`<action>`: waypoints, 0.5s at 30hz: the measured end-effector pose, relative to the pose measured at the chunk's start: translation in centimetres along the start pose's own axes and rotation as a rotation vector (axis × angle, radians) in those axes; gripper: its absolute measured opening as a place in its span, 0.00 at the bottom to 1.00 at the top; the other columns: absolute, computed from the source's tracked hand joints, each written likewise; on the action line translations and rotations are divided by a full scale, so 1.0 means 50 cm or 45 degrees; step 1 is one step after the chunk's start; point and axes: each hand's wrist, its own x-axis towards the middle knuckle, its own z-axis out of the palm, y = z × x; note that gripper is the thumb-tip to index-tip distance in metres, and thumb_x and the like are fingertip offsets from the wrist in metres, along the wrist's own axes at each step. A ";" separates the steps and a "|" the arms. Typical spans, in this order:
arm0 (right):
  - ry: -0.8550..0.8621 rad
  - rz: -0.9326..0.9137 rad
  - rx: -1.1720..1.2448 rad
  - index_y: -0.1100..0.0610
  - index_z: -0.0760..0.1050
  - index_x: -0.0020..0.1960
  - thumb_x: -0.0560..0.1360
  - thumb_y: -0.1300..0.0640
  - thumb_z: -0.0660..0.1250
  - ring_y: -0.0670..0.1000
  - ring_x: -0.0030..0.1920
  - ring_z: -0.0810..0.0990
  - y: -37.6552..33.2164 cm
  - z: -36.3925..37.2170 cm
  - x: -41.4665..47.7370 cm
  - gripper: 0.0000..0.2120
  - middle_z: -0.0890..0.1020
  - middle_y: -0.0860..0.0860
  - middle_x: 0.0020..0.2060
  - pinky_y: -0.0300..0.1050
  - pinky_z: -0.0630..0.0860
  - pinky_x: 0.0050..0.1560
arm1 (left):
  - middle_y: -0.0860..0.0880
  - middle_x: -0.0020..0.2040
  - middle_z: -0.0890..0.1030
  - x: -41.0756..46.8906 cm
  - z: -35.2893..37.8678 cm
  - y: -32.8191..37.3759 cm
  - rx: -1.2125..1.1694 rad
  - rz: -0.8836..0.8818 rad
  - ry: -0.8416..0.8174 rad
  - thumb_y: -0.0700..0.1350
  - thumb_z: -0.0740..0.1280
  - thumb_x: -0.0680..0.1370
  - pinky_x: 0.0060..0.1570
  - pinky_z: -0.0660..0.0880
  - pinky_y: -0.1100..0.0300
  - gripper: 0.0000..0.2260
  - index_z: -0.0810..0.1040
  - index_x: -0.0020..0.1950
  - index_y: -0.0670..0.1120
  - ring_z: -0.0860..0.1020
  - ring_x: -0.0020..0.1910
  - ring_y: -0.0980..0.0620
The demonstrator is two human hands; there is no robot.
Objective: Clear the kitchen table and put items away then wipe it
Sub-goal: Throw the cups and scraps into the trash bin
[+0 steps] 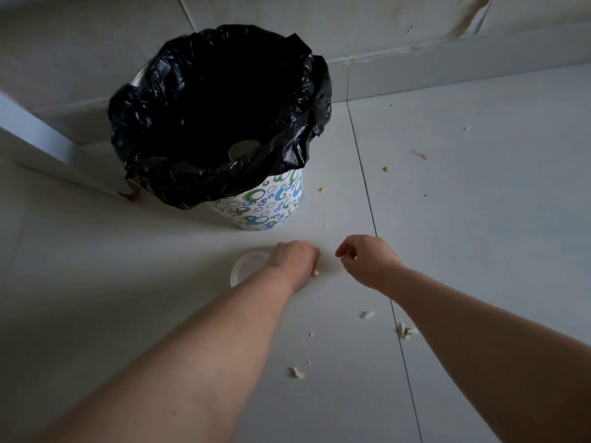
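Observation:
Both arms reach down to the pale tiled floor in front of a bin [268, 206] with a circle pattern and a black bag [217, 116]. My left hand [294, 262] is knuckles-up with its fingers curled down over the right rim of a small white dish [244, 266] that lies on the floor. A pale crumb [315, 273] shows at that hand's thumb side. My right hand [367, 260] hovers just to the right, fingers loosely curled, thumb and forefinger close together, with nothing visible between them.
Several pale food scraps [404, 330] lie scattered on the tiles below and to the right of the hands, and smaller bits [386, 169] lie near the bin. A wall and skirting run behind the bin. A white panel edge [38, 132] stands at the left.

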 end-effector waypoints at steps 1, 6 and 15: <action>0.006 -0.003 0.016 0.51 0.80 0.52 0.75 0.61 0.60 0.51 0.48 0.80 -0.002 -0.003 -0.002 0.12 0.83 0.50 0.47 0.37 0.69 0.43 | 0.44 0.57 0.80 -0.007 0.001 0.002 -0.028 -0.011 -0.005 0.43 0.65 0.78 0.53 0.72 0.57 0.06 0.79 0.53 0.47 0.78 0.57 0.42; 0.235 0.015 0.101 0.51 0.79 0.54 0.76 0.60 0.60 0.52 0.47 0.79 -0.023 -0.040 -0.015 0.12 0.83 0.51 0.47 0.38 0.69 0.42 | 0.46 0.49 0.83 -0.049 -0.025 0.018 -0.475 -0.095 0.222 0.39 0.67 0.74 0.50 0.76 0.59 0.05 0.81 0.47 0.46 0.80 0.51 0.46; 0.762 -0.270 0.523 0.51 0.79 0.54 0.77 0.56 0.64 0.49 0.43 0.82 -0.219 -0.203 -0.037 0.08 0.83 0.47 0.41 0.25 0.67 0.34 | 0.47 0.44 0.80 -0.156 -0.232 0.017 -0.665 0.013 1.011 0.37 0.68 0.72 0.45 0.75 0.54 0.04 0.79 0.45 0.44 0.78 0.43 0.47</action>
